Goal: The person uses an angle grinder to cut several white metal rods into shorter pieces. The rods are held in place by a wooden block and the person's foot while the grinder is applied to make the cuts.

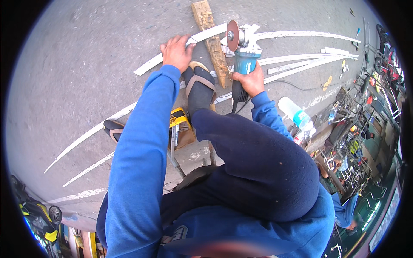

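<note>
My left hand [177, 52] grips a white flat strip [148, 63], fingers over its far edge and thumb on the near side. The strip runs across a rough wooden block [205, 21]. My right hand [250, 80] is wrapped round the body of a teal angle grinder [245, 63]. Its reddish-brown disc [232, 36] stands upright beside the strip's right end; whether they touch I cannot tell. My sandalled foot [201, 86] is planted close to the block, between my hands.
Several long white strips [307, 62] lie on the concrete to the right, and others [86, 136] at the left. A plastic bottle [297, 114] lies near my right forearm. A cable [297, 87] crosses the ground. Tools, metal parts and another person [344, 210] are at the right.
</note>
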A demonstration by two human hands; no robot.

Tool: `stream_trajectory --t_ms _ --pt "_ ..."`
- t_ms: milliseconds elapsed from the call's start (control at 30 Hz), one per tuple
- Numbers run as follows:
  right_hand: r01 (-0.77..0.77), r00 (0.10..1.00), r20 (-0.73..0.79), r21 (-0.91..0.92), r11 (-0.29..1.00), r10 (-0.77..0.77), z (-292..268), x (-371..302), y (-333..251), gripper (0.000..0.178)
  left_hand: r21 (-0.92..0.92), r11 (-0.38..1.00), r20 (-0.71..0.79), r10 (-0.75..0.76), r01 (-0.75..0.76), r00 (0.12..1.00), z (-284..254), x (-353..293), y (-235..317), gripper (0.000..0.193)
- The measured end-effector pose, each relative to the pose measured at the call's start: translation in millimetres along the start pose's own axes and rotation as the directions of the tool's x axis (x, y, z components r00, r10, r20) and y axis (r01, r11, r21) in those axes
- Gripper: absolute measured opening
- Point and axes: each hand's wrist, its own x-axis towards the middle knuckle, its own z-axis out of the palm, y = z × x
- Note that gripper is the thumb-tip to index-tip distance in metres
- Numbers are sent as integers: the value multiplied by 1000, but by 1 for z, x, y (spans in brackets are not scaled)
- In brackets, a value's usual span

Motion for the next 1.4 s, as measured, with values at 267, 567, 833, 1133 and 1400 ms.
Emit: stream_trajectory --t_ms 267,567,833,1133,1400 --pt "23 1000 -16 -15 1000 -23 6 5 21 64 52 998 36 -27 25 999 -3 2 4 36" --pt "26 997 -66 -62 998 -30 6 10 14 64 64 998 39 -31 28 999 -4 1 8 35" --pt "1 1000 -30 -17 1000 -2 7 -1 24 63 51 999 21 -21 20 1000 -1 2 5 37" --pt "3 999 -52 -56 998 -6 6 17 19 65 46 998 37 -32 31 999 -3 2 7 37" --pt "-37 999 -5 36 999 37 11 7 28 65 41 999 26 -20 19 999 -1 2 6 36"
